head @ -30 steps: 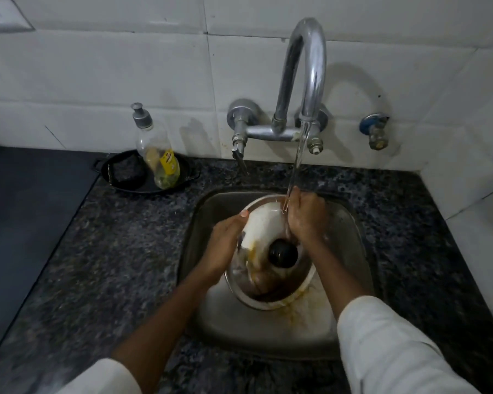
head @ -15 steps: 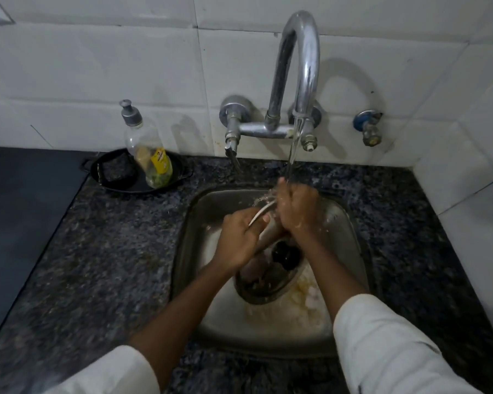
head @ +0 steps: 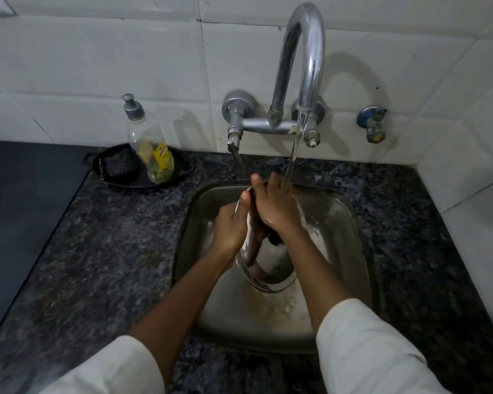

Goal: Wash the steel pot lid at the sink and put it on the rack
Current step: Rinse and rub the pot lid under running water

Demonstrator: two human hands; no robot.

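Note:
The steel pot lid [head: 271, 268], round with a black knob, stands tilted on edge inside the steel sink [head: 345, 223]. My left hand [head: 229, 226] grips its left rim with the thumb up. My right hand [head: 273, 206] lies flat on the lid's upper face, fingers spread, covering most of the knob. Water runs from the curved tap [head: 305, 61] onto the back of my right hand. The lid's upper half is hidden behind both hands. No rack is in view.
A soap pump bottle [head: 150, 149] stands in a black dish [head: 117, 172] on the dark granite counter [head: 111, 251], left of the sink. A blue-handled valve [head: 372, 120] sticks out of the tiled wall at right. A black surface [head: 20, 209] lies at far left.
The lid has been tipped up from lying flat to standing on edge. My right hand has slid over its upper face under the stream. The orange residue on the lid is gone from view.

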